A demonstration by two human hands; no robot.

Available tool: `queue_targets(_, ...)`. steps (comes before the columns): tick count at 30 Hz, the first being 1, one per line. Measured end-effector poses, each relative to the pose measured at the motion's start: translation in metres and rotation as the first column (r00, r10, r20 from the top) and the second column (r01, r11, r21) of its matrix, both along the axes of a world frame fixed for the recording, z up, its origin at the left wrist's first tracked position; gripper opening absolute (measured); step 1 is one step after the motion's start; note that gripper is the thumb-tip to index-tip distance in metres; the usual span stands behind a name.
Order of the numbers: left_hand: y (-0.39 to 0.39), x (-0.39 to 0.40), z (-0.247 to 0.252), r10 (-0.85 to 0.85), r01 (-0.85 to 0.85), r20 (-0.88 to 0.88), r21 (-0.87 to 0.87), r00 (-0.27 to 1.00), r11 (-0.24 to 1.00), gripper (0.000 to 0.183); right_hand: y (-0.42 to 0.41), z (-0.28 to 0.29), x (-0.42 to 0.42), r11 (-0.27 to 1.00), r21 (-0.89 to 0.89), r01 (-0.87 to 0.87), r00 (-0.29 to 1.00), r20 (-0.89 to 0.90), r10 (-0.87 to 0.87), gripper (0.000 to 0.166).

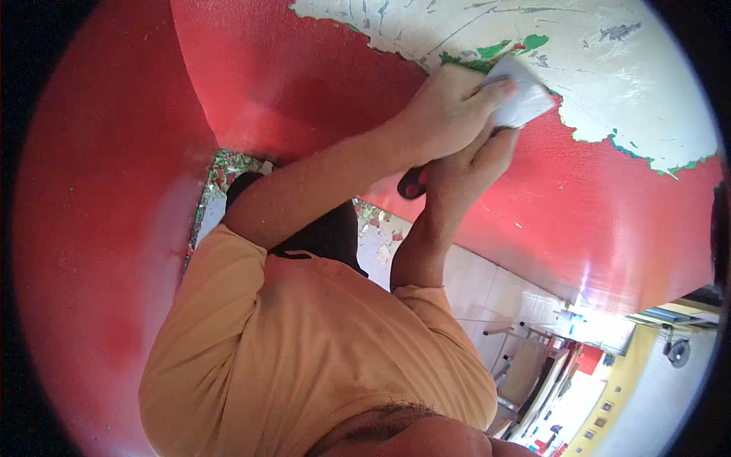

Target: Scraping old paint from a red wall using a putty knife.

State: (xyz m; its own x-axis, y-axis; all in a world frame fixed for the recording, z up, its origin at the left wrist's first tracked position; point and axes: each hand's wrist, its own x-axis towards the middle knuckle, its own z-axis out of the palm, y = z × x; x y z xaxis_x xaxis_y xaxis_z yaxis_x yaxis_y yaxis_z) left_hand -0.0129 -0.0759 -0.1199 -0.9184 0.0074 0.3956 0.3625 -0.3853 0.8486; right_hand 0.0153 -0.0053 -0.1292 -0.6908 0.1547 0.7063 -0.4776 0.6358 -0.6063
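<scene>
A wide metal scraper blade [525,97] lies against the wall at the ragged border of the red paint [342,85]. Above it, the stripped patch [491,28] is whitish, with scratches, grey marks and bits of green paint [535,42]. My left hand [448,108] grips the blade's near side, its thumb laid over the face. Just below, my right hand [480,154] is wrapped around the handle, whose black and red end [412,183] sticks out past the palm. Most of the handle is hidden by my hands.
Another red wall [103,200] meets this one at a corner on my left. Paint flakes [234,163] litter the floor along the wall base, with more chips [380,220] beside my legs. Chairs or desks [522,371] stand behind on the tiled floor [485,280]; a fan [678,353] is farther off.
</scene>
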Motion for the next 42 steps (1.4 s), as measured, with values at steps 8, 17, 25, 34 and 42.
queue_targets(8, -0.016, -0.007, 0.015, 0.152, -0.163, -0.156, -0.065, 0.976, 0.984, 0.042, -0.008, 0.015, 0.004, 0.999, -0.025, -0.031, 0.998, 0.056, 0.032, 0.028)
queue_targets(17, -0.008, 0.007, 0.001, -0.047, 0.049, 0.035, -0.045, 0.998, 0.998, 0.041, -0.015, 0.007, 0.008, 0.991, -0.127, -0.036, 0.997, 0.06, 0.043, 0.03)
queue_targets(25, -0.016, -0.006, 0.019, 0.083, -0.089, -0.121, -0.051, 0.989, 0.995, 0.039, -0.018, 0.015, -0.004, 0.992, -0.108, -0.069, 0.997, -0.047, 0.065, 0.027)
queue_targets(34, 0.003, 0.0, -0.018, 0.029, -0.029, -0.005, 0.001, 1.0, 1.0, 0.039, -0.014, -0.007, 0.01, 0.995, -0.086, -0.055, 0.993, 0.099, 0.064, 0.027)
queue_targets(42, -0.016, -0.009, 0.003, 0.114, -0.144, -0.203, -0.14, 0.973, 0.98, 0.037, -0.011, -0.009, -0.004, 0.999, -0.037, -0.036, 0.999, 0.004, 0.036, 0.025)
